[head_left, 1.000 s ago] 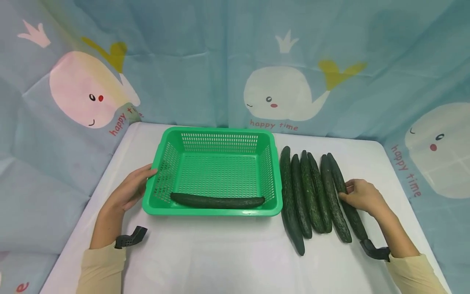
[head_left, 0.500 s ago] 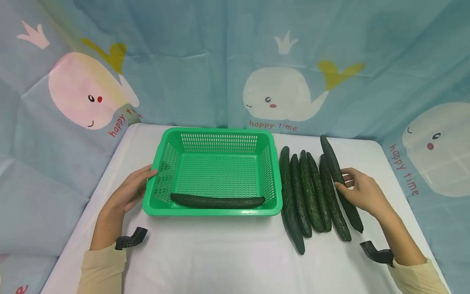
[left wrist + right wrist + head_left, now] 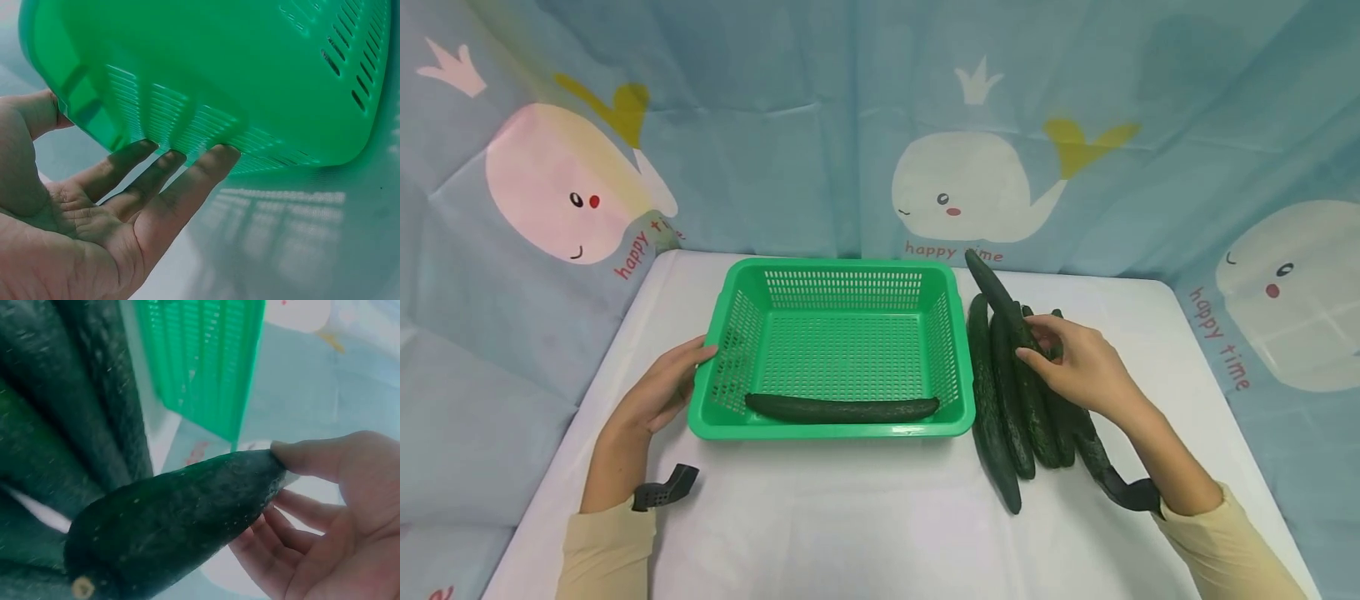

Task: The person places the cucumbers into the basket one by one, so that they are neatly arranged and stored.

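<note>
My left hand (image 3: 658,387) holds the left rim of a green plastic basket (image 3: 842,432). In the left wrist view, several fingertips press the basket's slotted outer wall (image 3: 281,81). One dark green cucumber (image 3: 842,410) lies lengthwise along the basket's near side. My right hand (image 3: 1086,367) pinches another cucumber (image 3: 992,292) between thumb and fingers, above the row right of the basket. The held cucumber (image 3: 169,525) slants, its far tip up to the left; its blunt end faces the right wrist camera. Beneath it, several cucumbers (image 3: 992,417) lie side by side, partly hidden by the hand.
The basket and cucumbers stand on a white-covered table (image 3: 850,525). A blue curtain (image 3: 775,167) with whale prints hangs behind and at the sides. The leftmost cucumber of the row lies close against the basket's right wall.
My right hand has lifted the rightmost cucumber off the table and carried it left over the row, towards the basket. The left hand stays on the basket rim.
</note>
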